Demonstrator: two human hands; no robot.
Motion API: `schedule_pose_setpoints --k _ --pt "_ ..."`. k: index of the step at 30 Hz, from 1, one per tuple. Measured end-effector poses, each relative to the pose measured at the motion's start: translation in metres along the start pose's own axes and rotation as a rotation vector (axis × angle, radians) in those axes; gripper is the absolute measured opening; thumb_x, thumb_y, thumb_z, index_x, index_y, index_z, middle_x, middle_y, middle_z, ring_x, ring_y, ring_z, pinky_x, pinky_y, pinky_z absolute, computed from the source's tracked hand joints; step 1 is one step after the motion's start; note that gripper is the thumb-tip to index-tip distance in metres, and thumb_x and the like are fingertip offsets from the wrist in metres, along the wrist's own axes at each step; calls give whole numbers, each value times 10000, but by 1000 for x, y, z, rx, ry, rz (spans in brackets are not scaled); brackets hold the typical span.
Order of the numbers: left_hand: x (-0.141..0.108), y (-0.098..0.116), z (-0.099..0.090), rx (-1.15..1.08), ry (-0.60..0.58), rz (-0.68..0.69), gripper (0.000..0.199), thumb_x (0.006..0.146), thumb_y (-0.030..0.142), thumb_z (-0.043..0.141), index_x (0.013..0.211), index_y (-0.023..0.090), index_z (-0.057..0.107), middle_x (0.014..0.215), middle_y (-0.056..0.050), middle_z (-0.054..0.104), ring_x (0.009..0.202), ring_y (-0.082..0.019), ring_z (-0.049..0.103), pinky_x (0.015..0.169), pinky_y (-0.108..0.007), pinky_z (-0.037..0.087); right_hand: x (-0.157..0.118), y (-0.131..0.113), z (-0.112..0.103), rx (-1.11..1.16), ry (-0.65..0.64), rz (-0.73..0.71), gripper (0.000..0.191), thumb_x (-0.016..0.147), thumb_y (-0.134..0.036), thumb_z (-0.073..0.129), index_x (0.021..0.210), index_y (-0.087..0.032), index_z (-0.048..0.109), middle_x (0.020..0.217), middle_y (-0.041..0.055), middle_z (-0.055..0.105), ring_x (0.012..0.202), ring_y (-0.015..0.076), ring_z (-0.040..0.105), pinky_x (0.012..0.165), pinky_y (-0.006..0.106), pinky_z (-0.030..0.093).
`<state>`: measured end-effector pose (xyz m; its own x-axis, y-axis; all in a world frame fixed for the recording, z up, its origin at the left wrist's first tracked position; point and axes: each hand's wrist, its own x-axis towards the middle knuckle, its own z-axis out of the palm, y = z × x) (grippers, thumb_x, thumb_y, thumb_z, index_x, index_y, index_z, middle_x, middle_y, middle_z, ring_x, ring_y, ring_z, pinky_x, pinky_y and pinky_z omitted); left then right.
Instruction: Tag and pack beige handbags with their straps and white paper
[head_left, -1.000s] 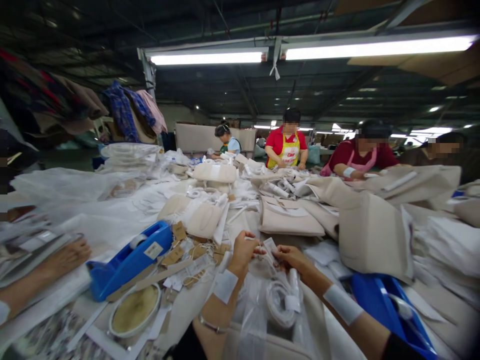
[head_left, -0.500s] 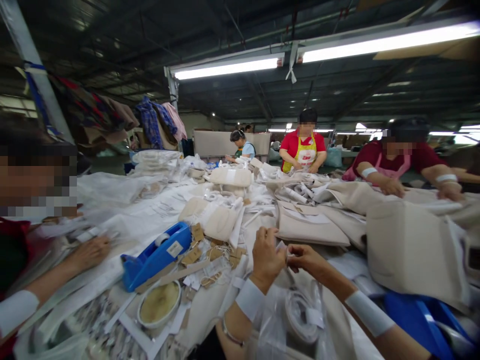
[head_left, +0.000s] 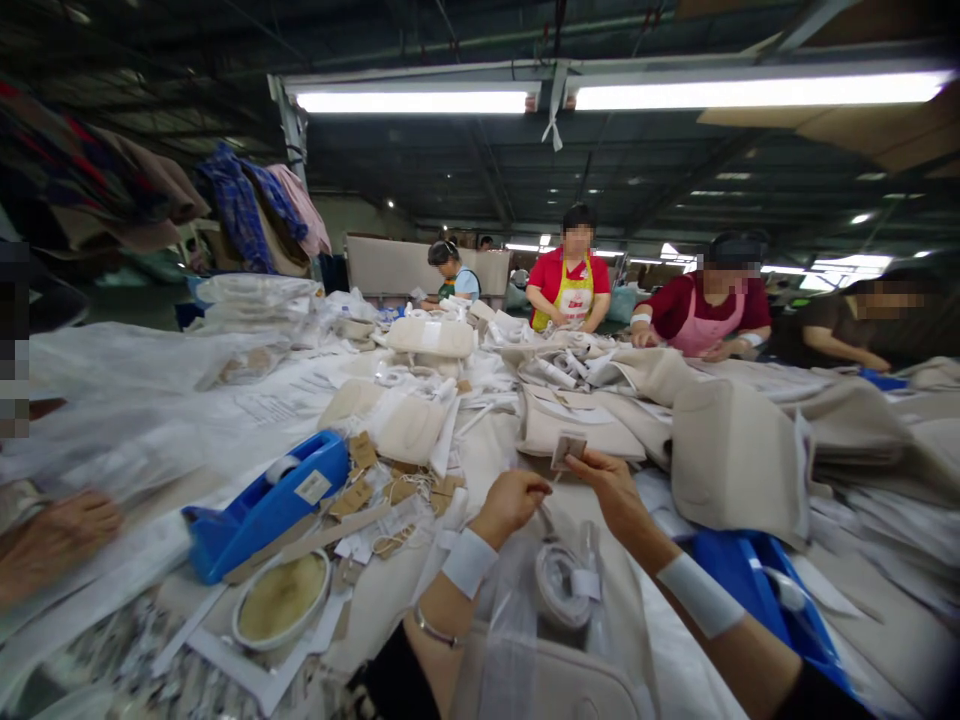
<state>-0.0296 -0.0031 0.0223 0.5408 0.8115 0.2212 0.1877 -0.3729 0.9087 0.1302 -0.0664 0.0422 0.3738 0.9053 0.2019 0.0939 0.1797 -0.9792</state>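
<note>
Round white dish (head_left: 264,644): filled with a yellowish-brown substance (head_left: 279,596). Small tag (head_left: 568,452): pinched by the right hand (head_left: 611,490), held up near the left hand (head_left: 512,500), whose fingers are drawn together; anything gripped there cannot be made out.

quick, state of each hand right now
Left hand: curled closed; whether it pinches anything is too small to tell.
Right hand: closed, holding a small grey-brown rectangular tag.

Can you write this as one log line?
left hand: curled, hold unclear | right hand: holds small tag | nearby: coiled strap, blue tape dispenser
</note>
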Motion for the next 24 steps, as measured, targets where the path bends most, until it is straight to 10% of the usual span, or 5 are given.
schedule_pose_setpoints --k 6,12,18,24 --pt "-3 6 3 20 76 29 266 627 -9 623 708 219 732 874 -54 744 977 -241 661 990 -341 459 -27 18 -24 -107 219 227 538 582 -628 764 838 -161 685 781 96 658 781 253 617 711 385 501" --pt "-4 37 -64 -25 365 66 391 824 63 441 1132 166 658 1245 -101 629 1132 -196 586 1009 -332 447 -136 39 -41 -216 90 618 1191 573 -628 794 1520 -205 207 1359 206 508 1147 363 583 868 445 512" --pt "-108 17 -134 235 300 -61 156 790 296 604 838 172 686 908 -56 659 924 -227 580 939 -376 438 -179 65 -46 -421 -31 710 1310 490 -581 837 1536 -141 182 1350 234 528 1188 414 559 948 469 484" --pt "-193 -8 -116 350 -8 -348 372 724 528 689 866 184 681 930 -69 680 887 -259 601 804 -319 444 -160 60 -53 -448 -223 766 982 530 -602 811 1319 -72 567 1230 245 631 1151 427 588 886 470 529"
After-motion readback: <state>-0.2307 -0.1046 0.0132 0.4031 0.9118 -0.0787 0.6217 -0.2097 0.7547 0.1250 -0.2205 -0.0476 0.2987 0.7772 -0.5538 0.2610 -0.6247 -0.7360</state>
